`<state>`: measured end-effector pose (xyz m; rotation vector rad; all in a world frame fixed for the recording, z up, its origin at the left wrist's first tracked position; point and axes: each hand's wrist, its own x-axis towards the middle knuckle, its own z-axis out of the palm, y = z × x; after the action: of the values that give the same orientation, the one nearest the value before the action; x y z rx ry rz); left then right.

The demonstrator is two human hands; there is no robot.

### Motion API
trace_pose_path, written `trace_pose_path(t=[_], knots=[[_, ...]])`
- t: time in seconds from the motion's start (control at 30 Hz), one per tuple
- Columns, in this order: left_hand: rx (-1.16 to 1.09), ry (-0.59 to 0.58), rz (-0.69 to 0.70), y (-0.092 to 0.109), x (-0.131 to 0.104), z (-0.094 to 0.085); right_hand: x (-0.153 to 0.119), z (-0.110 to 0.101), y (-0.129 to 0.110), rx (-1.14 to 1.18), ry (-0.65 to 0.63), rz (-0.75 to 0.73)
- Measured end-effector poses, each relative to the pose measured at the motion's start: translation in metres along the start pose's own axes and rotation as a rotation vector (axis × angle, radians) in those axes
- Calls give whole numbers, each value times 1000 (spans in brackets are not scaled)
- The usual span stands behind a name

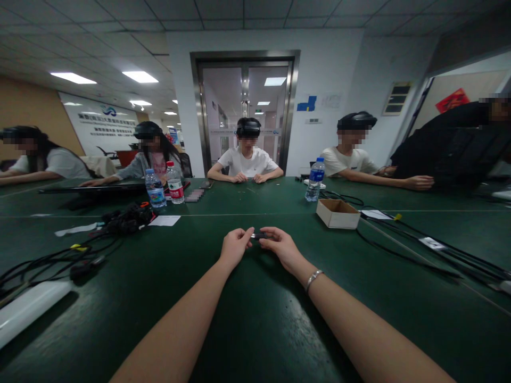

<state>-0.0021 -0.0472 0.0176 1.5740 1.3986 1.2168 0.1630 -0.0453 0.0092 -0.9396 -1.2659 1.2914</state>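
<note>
Just above the green table (239,330), a small dark stick-like object (260,235) with a silvery end spans the gap between my hands. It looks like a USB stick, though it is too small to be sure. My left hand (235,247) pinches the silvery end between thumb and fingertips. From the other side, my right hand (281,247) grips the dark end with its thumb and fingers. Parts of the object are hidden behind my fingertips.
Right of my hands stands an open cardboard box (338,215), near a water bottle (315,181) and black cables (411,244). Leftward lie tangled cables (128,217), a white power strip (35,308) and two bottles (155,189). Several people sit around the table.
</note>
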Motion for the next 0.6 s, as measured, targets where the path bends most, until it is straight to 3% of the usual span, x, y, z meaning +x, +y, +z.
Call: trace_pose_path(t=[0.33,0.6], knots=[[-178,-28,97,-7,5,3,-1,2,-4,54,12,29],[-274,-38,162,4,0,1,0,2,-4,89,17,58]])
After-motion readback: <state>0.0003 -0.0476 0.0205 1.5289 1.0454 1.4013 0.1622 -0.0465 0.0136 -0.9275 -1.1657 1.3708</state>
